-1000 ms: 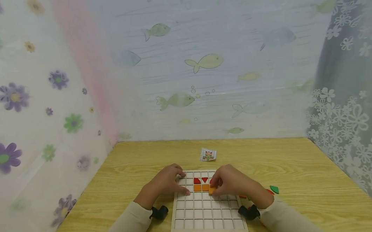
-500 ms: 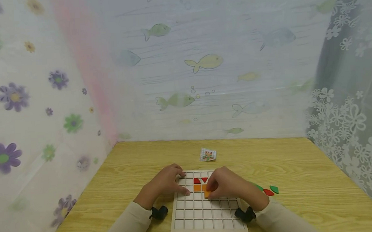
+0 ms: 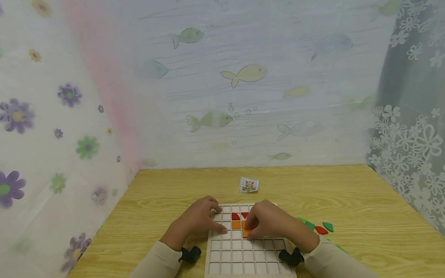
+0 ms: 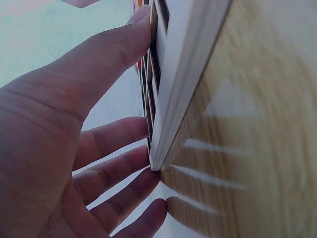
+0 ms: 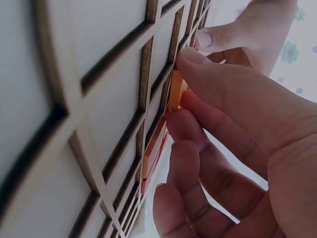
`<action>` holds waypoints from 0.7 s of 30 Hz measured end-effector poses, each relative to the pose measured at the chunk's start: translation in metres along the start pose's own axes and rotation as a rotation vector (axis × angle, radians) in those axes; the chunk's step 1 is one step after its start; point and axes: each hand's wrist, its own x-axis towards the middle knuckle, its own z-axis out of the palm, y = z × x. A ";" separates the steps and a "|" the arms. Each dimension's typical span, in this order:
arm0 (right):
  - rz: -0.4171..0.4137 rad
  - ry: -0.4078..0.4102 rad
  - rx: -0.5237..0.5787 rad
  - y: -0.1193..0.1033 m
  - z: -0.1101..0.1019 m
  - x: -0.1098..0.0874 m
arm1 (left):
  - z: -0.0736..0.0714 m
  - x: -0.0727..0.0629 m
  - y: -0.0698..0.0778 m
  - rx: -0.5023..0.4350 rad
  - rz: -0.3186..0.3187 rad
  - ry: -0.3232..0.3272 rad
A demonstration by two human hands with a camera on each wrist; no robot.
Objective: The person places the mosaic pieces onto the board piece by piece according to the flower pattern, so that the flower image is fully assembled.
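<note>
A pale wooden grid board (image 3: 233,267) lies flat on the table. On it sit a red quarter-circle tile (image 3: 236,217), a red triangle tile (image 3: 244,215) and an orange square tile (image 3: 236,225). My right hand (image 3: 274,224) pinches another orange square tile (image 3: 245,234) between thumb and fingers, low over a cell in the column of the triangle; the right wrist view shows this tile (image 5: 176,89) right at the grid. That hand hides part of the upper right cells. My left hand (image 3: 196,218) rests at the board's left side, thumb on the grid, other fingertips along the edge (image 4: 153,166).
Loose green and red tiles, among them a red piece (image 3: 321,230) and a green piece (image 3: 328,226), lie right of the board, partly behind my right forearm. A small printed pattern card (image 3: 249,185) lies beyond the board. Patterned sheets (image 3: 250,91) stand around the table.
My right hand has moved left and slightly nearer with the orange square tile, from the third column to below the middle orange one. The left hand has stayed put.
</note>
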 end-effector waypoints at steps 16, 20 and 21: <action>-0.014 -0.008 0.015 0.001 0.001 0.001 | -0.001 0.001 0.000 0.006 0.010 -0.003; -0.012 -0.012 0.015 0.002 0.002 0.002 | -0.001 0.000 0.000 0.000 0.014 -0.005; -0.011 -0.012 0.015 0.002 0.002 0.002 | -0.001 0.000 0.000 -0.002 0.014 -0.005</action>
